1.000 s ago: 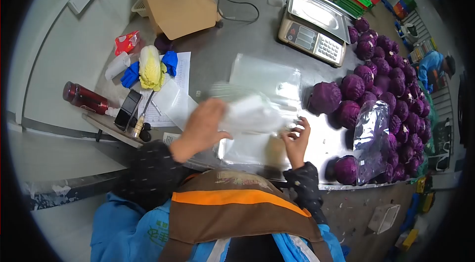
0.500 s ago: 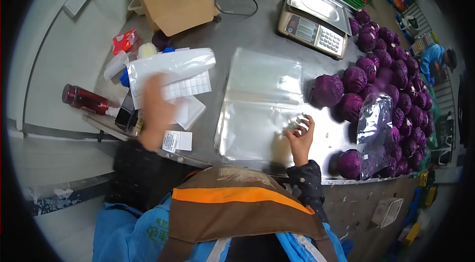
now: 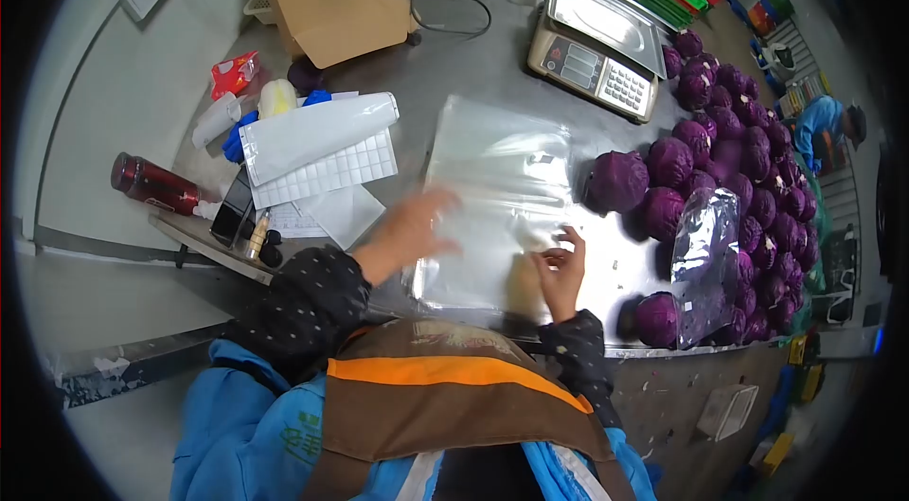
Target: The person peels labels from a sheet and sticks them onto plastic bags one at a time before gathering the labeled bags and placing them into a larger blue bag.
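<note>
A stack of clear plastic bags (image 3: 492, 160) lies flat on the metal table in front of me. My right hand (image 3: 561, 276) is at the lower right part of the stack, thumb and fingertips pinched together on crinkled film of the top bag. My left hand (image 3: 409, 231) hovers over the stack's left edge, smeared by motion. Its fingers look spread, and I see nothing between them. Right of the stack sits a purple cabbage (image 3: 617, 182) in front of a large heap of purple cabbages (image 3: 755, 155). Another clear bag (image 3: 705, 259) drapes over the heap's near side.
A digital scale (image 3: 597, 61) stands at the back right. Behind on the left are a cardboard box (image 3: 341, 4) and a black cable (image 3: 450, 28). Label sheets (image 3: 327, 165), papers and a dark red bottle (image 3: 156, 184) crowd the left side. A person (image 3: 822, 127) bends at far right.
My left hand has moved right, from over the label sheets to the bag stack. The right hand stays at the bags, its fingers closer together. A small printed card is now out of sight.
</note>
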